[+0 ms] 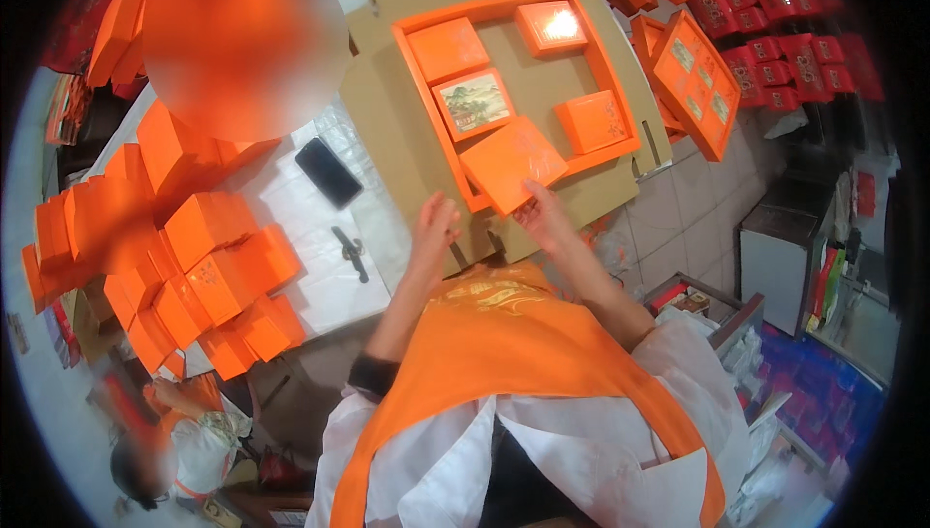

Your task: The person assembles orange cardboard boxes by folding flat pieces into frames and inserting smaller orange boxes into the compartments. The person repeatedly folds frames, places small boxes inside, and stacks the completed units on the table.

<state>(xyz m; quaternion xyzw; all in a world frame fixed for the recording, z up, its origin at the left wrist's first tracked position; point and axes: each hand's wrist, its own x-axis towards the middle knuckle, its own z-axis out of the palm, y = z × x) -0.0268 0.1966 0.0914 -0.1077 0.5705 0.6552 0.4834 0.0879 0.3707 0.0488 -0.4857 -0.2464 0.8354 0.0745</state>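
Observation:
My right hand [544, 218] grips the near edge of a flat orange box [513, 164], which is tilted over the near side of a large orange tray [628, 113]. My left hand [436, 222] is just left of that box, apart from it, its fingers loosely curled with nothing seen in them. Inside the tray lie an orange box [449, 49] at the far left, a box with a landscape picture [473, 104] below it, a shiny orange box [550, 28] at the far right and another orange box [588, 122] at the near right. Brown cardboard [387, 63] lies beneath the tray.
Left of the cardboard are a black phone [327, 172], a dark tool-like object [351, 253] and many stacked orange boxes [218, 286]. A filled orange tray [696, 84] leans at the right, near red packages [790, 68]. A co-worker [194, 441] is at the lower left.

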